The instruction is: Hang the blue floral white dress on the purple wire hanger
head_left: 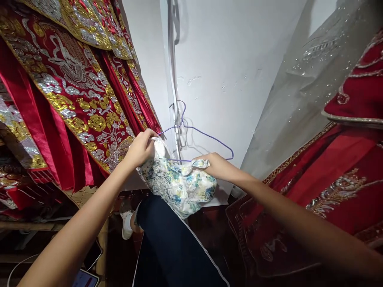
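A thin purple wire hanger (pixel 206 137) is held up in front of a white wall. A small white garment with blue and green flowers (pixel 179 185) hangs from its lower bar. My left hand (pixel 140 149) grips the hanger's left end together with the garment's white edge. My right hand (pixel 214 164) pinches the garment's other edge near the bottom bar, right of centre. The hanger's hook points up, close to a pale vertical strip (pixel 172 79) on the wall.
Red garments with gold and silver embroidery (pixel 74 87) hang at the left. More red embroidered cloth (pixel 344 175) and a sheer sequined fabric (pixel 314 71) fill the right. My dark trouser leg (pixel 170 243) and white shoe (pixel 127 225) are below. A phone (pixel 86 279) lies bottom left.
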`<state>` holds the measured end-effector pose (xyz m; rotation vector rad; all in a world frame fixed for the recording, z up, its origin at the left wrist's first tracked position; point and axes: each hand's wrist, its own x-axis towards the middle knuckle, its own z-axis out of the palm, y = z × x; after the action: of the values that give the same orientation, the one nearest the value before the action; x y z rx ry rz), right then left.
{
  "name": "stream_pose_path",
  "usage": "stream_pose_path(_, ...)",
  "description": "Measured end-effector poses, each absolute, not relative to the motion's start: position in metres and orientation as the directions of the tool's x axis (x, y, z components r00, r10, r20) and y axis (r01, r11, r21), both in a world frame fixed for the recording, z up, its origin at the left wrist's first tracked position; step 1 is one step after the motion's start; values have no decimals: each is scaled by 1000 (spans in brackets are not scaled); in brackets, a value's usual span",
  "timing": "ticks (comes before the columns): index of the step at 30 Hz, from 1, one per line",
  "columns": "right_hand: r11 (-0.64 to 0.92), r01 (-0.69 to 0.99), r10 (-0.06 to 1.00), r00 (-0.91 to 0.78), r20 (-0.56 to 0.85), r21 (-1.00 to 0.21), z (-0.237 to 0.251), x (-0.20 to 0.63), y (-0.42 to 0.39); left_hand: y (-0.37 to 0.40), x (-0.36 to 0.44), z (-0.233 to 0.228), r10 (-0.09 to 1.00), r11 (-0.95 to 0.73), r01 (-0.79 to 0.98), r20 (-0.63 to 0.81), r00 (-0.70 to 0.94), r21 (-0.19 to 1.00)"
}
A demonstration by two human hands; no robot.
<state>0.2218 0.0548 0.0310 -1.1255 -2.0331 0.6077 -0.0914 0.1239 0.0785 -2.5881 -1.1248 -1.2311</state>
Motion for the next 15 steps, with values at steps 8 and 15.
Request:
stream_pose_path(8, 392, 681, 759, 141, 635, -619, 37, 274, 53, 142, -97, 68, 572, -745, 640, 675, 466, 190)
stream_pose_path(15, 296, 266, 955, -51, 294, -917, 86, 284, 56, 136, -104, 76, 681, -600, 684, 713, 164, 416)
